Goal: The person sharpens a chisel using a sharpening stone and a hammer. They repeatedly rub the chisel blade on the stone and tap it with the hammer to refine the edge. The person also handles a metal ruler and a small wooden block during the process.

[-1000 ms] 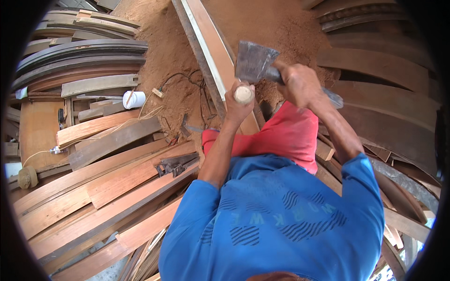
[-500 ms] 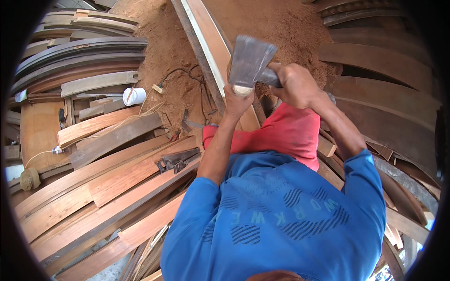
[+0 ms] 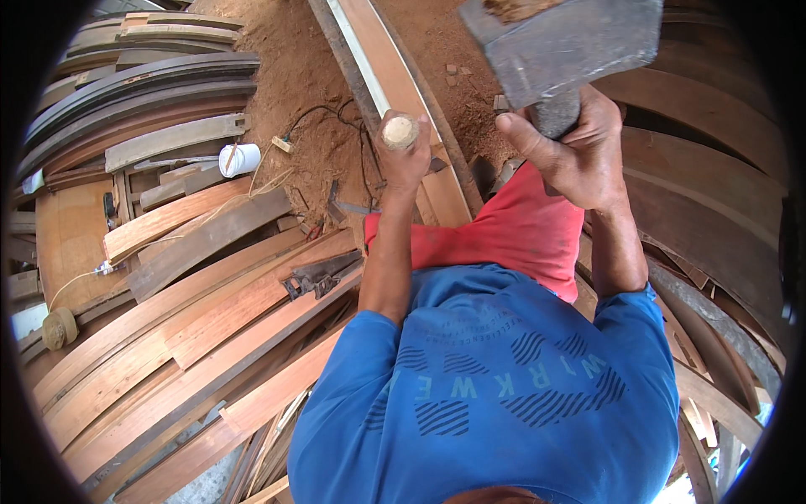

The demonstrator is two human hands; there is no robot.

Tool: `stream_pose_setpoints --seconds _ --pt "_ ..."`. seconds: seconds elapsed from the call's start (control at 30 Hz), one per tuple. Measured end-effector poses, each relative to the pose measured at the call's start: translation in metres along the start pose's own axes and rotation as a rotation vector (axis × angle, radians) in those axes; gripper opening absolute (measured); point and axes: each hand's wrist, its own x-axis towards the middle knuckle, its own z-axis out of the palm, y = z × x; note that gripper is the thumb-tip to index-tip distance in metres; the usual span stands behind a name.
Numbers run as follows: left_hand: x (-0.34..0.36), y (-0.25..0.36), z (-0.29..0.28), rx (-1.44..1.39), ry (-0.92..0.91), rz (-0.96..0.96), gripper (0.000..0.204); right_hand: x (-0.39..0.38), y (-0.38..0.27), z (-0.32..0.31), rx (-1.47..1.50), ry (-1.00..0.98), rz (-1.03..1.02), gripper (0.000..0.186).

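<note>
My left hand is closed around an upright wooden handle with a pale round end, seen end on. Its lower part is hidden by the hand, above a long board with a pale edge strip. To the right, my right hand grips a mallet-like striking tool by its short visible dark shaft. The tool's broad, flared grey head is raised toward the camera, with a brown worn patch at its top edge. The head is apart from the wooden handle.
Stacked planks fill the left side, with a dark metal tool lying on them. A white cup stands near a cable. Sawdust covers the ground ahead. Wide dark boards stand at the right.
The mallet-like tool has lifted away from the wooden handle's end, up and to the right, with my right hand. My left hand has shifted slightly left, still holding the handle.
</note>
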Motion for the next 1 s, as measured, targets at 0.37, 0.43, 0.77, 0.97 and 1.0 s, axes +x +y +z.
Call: stream_pose_setpoints --seconds 0.37,0.43,0.77,0.97,1.0 --pt "0.008 0.012 0.011 -0.098 -0.022 -0.045 0.026 0.0 -0.02 -0.009 0.051 0.203 -0.149 0.013" --pt "0.01 0.011 0.01 -0.077 -0.051 -0.065 0.026 0.001 -0.029 -0.012 0.056 0.237 -0.166 0.015" --pt "0.008 0.034 0.017 -0.04 -0.081 -0.051 0.023 0.016 -0.004 -0.011 -0.179 0.339 -0.415 0.01" --pt "0.0 0.028 0.027 -0.07 0.007 0.151 0.024 0.01 0.059 0.008 -0.802 -0.288 0.045 0.04" --pt "0.001 0.028 0.028 -0.076 0.01 0.142 0.024 0.015 0.06 0.008 -0.721 -0.26 0.037 0.047"
